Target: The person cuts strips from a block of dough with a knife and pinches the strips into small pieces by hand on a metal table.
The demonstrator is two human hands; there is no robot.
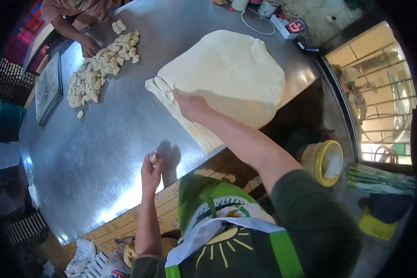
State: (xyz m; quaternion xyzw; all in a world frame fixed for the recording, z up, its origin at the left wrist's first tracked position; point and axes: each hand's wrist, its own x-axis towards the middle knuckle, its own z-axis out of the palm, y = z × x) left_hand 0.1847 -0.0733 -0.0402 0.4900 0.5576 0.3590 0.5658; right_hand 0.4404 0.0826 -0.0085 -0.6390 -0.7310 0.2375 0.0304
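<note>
A large pale sheet of dough (227, 69) lies flat on the metal table. Its left edge is split or folded into narrow strips (194, 134) that run toward the table's near edge. My right hand (192, 106) reaches across and is closed at this edge, its fingers pressed into the dough; the fingertips are partly hidden. Over the near side of the table is my left hand (151, 173), raised and curled, apart from the sheet. A small pale bit shows at its fingertips, too small to name.
Another person's hand (89, 47) touches a heap of cut dough pieces (102, 67) at the far left. Stacked trays (48, 90) lie on the left. A cable (259, 28) and small containers (268, 8) stand at the back. A yellow-rimmed bucket (320, 162) sits at right.
</note>
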